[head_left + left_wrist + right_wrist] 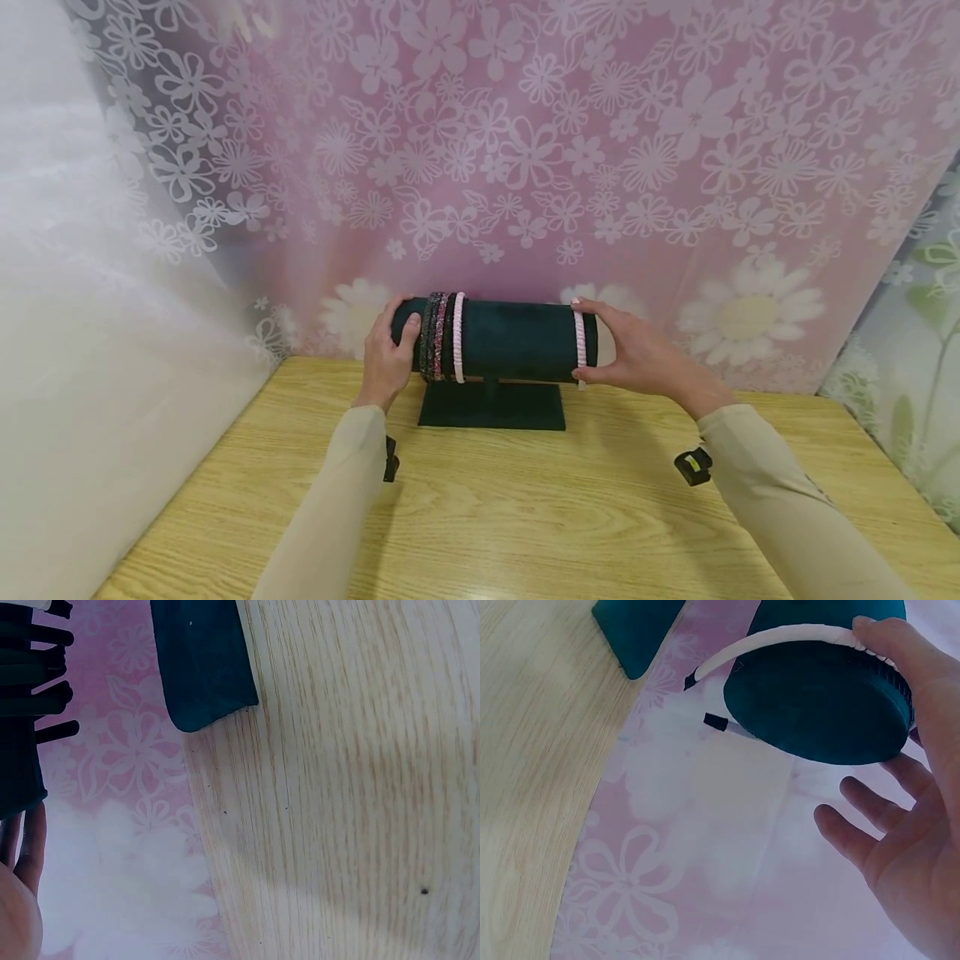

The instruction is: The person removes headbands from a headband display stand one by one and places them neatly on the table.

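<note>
Beige sleeves (780, 487) nearest, over a wood-grain table (480, 517). Beyond, a dark base (491, 408) beneath a green roll (517, 337). Gripping the roll's left end with curled left hand (388, 354); holding a ribbed pink headband (581, 342) around its right end between parted thumb and fingers of the right hand (645, 352). Farther left around the roll, more headbands (459, 337), dark and pink. Behind, flowery pink curtain (525, 150).

Bright overall; glare is showing toward near edge of surface (510, 508), soft shadows falling, right hand (930, 832) looking backlit.
</note>
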`<state>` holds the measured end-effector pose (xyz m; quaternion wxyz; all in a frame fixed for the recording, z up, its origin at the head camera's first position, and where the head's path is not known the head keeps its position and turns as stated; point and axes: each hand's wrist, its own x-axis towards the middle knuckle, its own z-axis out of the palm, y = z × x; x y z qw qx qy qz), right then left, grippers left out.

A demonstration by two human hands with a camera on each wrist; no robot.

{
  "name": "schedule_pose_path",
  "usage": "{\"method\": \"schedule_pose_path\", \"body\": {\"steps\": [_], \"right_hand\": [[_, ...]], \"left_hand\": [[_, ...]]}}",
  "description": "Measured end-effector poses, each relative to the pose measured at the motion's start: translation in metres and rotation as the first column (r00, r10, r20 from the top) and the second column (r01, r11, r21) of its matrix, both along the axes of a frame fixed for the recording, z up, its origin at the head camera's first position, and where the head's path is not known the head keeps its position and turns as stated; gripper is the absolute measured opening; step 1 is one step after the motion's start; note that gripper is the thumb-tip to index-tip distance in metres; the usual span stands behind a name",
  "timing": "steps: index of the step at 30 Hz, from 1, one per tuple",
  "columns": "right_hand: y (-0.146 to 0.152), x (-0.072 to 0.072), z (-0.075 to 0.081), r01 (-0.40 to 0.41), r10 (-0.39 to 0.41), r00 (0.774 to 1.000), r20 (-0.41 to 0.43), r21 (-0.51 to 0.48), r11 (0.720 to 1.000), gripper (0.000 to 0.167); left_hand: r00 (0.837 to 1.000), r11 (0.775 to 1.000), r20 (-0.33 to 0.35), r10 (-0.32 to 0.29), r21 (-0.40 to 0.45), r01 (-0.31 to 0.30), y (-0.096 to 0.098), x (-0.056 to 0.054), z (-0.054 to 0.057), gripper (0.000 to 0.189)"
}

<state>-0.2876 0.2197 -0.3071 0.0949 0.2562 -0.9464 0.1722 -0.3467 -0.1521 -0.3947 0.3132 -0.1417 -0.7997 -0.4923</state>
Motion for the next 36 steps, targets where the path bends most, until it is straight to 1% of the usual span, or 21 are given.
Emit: {"method": "schedule_pose_path", "body": {"steps": [5, 8, 10, 13, 17, 19, 22, 30, 36], "right_hand": [[0.002, 0.002, -0.001, -0.039, 0.038, 0.999, -0.019, -0.016, 0.999, 0.092], [0.004, 0.003, -0.002, -0.064, 0.064, 0.998, -0.002, -0.040, 0.997, 0.092], [0.005, 0.004, -0.004, -0.078, 0.080, 0.996, 0.024, -0.080, 0.994, 0.093], [0.006, 0.005, -0.008, -0.087, 0.100, 0.992, 0.071, -0.167, 0.982, 0.094], [0.003, 0.011, -0.012, -0.075, 0.111, 0.987, 0.117, -0.274, 0.959, 0.092], [0.002, 0.014, -0.013, -0.060, 0.101, 0.987, 0.127, -0.295, 0.954, 0.092], [0.001, 0.017, -0.015, -0.045, 0.081, 0.991, 0.110, -0.297, 0.954, 0.091], [0.001, 0.024, -0.018, -0.018, 0.027, 0.999, 0.028, -0.275, 0.961, 0.082], [0.003, 0.028, -0.024, -0.024, 0.010, 0.999, -0.053, -0.273, 0.962, 0.075]], "left_hand": [[1.000, 1.000, 0.003, 0.005, -0.003, -0.005, 0.000, -0.001, -0.001, 0.051], [1.000, 1.000, 0.006, 0.004, -0.005, -0.004, -0.001, 0.000, -0.001, 0.051], [1.000, 1.000, 0.007, 0.005, -0.004, -0.005, -0.001, 0.000, -0.001, 0.051], [1.000, 1.000, 0.004, 0.002, -0.003, -0.002, 0.000, 0.001, 0.000, 0.051], [1.000, 1.000, 0.005, -0.004, 0.003, 0.004, 0.000, 0.004, 0.000, 0.051], [1.000, 1.000, 0.005, -0.002, 0.003, 0.002, -0.001, 0.005, 0.000, 0.051], [1.000, 1.000, 0.006, -0.002, 0.000, 0.002, -0.002, 0.005, -0.001, 0.052], [1.000, 1.000, 0.008, -0.007, 0.006, 0.007, -0.003, 0.005, -0.001, 0.051], [1.000, 1.000, 0.012, -0.011, 0.009, 0.011, -0.002, 0.005, -0.001, 0.051]]}}
